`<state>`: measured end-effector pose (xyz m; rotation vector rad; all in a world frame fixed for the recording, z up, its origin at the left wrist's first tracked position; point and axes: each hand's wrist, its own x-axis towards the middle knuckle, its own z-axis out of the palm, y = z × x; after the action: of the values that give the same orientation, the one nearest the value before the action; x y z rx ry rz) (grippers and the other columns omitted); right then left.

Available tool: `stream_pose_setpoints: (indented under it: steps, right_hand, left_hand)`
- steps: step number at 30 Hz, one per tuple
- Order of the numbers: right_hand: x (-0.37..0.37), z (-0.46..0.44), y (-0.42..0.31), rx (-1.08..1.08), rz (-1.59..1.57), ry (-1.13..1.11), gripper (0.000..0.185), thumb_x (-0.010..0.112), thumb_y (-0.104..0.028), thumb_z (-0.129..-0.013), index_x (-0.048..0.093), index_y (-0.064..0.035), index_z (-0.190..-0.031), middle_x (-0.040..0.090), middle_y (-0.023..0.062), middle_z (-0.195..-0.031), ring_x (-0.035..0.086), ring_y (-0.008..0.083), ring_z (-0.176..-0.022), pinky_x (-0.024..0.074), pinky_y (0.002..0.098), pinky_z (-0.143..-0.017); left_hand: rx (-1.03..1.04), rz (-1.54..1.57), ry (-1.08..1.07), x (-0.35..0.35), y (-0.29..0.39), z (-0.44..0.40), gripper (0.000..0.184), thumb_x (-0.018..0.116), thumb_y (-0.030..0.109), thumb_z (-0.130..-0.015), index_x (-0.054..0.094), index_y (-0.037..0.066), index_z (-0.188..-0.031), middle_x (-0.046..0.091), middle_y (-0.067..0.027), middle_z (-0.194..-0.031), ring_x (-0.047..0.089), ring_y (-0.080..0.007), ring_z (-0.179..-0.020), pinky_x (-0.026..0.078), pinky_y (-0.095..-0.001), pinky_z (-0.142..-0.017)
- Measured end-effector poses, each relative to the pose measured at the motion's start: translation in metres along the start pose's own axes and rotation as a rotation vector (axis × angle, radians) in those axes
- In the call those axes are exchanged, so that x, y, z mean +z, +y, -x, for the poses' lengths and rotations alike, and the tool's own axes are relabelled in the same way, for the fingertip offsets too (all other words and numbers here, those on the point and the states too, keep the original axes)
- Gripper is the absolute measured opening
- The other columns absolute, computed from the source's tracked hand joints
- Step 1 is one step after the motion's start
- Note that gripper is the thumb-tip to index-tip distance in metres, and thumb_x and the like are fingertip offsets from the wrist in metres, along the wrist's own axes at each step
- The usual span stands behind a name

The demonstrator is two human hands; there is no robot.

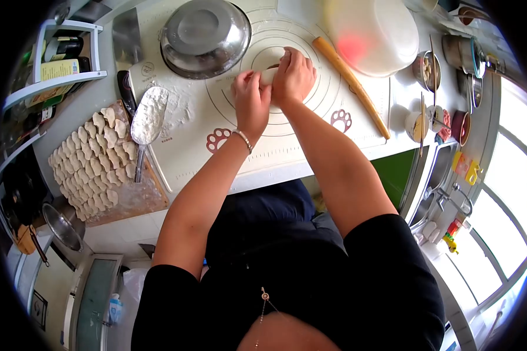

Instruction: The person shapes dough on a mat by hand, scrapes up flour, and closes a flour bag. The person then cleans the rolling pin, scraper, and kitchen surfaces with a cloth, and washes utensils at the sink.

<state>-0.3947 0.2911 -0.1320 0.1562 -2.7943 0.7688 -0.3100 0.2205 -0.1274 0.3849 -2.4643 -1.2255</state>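
Both of my hands are closed around a pale roll of dough over the printed rings of the white pastry mat. My left hand grips its left side, and a bracelet circles that wrist. Lying over the right end of the dough is my right hand, its curled fingers hiding part of it. To the right of that hand, a wooden rolling pin rests slantwise on the mat. An upturned metal bowl sits behind my left hand.
Left of the mat, rows of shaped dumplings cover a wooden board. A metal scoop of flour lies beside a dark knife handle. A whitish plastic tub stands back right, near small bowls with chopsticks.
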Motion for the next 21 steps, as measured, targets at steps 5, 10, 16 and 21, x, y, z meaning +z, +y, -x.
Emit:
stream_pose_setpoints:
  steps: [5, 10, 16, 21]
  right_hand:
    - [0.009, -0.028, 0.028, 0.528, -0.843, -0.394, 0.047, 0.041, -0.047, -0.091, 0.061, -0.0077, -0.110, 0.066, 0.0064, -0.089, 0.059, 0.0211, -0.085, 0.0441, 0.0348, -0.080]
    - [-0.049, -0.015, 0.026, -0.277, -0.109, -0.254, 0.029, 0.054, -0.018, -0.081, 0.059, -0.0039, -0.106, 0.063, 0.0121, -0.084, 0.060, 0.0310, -0.072, 0.0485, 0.0376, -0.070]
    - [-0.018, 0.023, 0.026, -0.265, -0.106, 0.038, 0.011, 0.053, -0.017, -0.083, 0.064, -0.0140, -0.085, 0.063, 0.0013, -0.080, 0.057, 0.0243, -0.083, 0.0396, 0.0383, -0.080]
    - [0.001, -0.024, 0.014, -0.208, 0.038, 0.012, 0.016, 0.054, -0.025, -0.085, 0.064, -0.0140, -0.089, 0.062, 0.0020, -0.085, 0.056, 0.0230, -0.091, 0.0365, 0.0381, -0.087]
  left_hand:
    - [-0.149, 0.063, -0.002, 0.016, 0.020, -0.016, 0.031, 0.061, 0.003, -0.079, 0.053, 0.003, -0.109, 0.058, -0.0144, -0.102, 0.051, -0.0345, -0.101, 0.040, -0.0415, -0.088]
    - [0.211, 0.163, -0.051, 0.019, 0.044, 0.009, 0.069, 0.057, -0.011, -0.071, 0.038, 0.007, -0.135, 0.056, -0.0159, -0.106, 0.051, -0.0353, -0.095, 0.041, -0.0433, -0.086]
    - [0.021, 0.270, -0.121, 0.016, 0.018, 0.054, 0.070, 0.046, -0.008, -0.076, 0.023, 0.000, -0.141, 0.044, -0.0209, -0.131, 0.047, -0.0368, -0.115, 0.038, -0.0425, -0.098]
    - [-0.135, 0.125, -0.066, 0.011, 0.036, 0.013, 0.061, 0.043, 0.000, -0.079, 0.027, -0.004, -0.138, 0.039, -0.0211, -0.135, 0.037, -0.0358, -0.125, 0.026, -0.0445, -0.106]
